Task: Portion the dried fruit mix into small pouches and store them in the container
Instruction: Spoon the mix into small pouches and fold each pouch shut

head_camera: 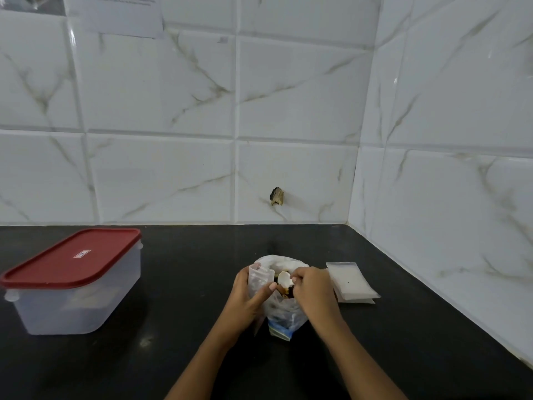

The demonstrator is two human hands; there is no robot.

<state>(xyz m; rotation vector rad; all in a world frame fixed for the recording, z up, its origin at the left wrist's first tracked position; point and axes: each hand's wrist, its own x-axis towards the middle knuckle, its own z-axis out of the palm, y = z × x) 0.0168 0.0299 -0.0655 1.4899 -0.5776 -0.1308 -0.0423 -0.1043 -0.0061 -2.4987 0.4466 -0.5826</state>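
Observation:
A clear plastic bag of dried fruit mix stands open on the black counter in front of me. My left hand holds a small clear pouch upright beside the bag's mouth. My right hand pinches a few pieces of dried fruit, pale and dark, just above the bag and close to the pouch opening. A translucent container with a closed red lid sits at the left of the counter.
A stack of flat empty pouches lies right of the bag. The black counter meets white marble-look tiled walls at the back and right, forming a corner. A small dark chip marks the back wall.

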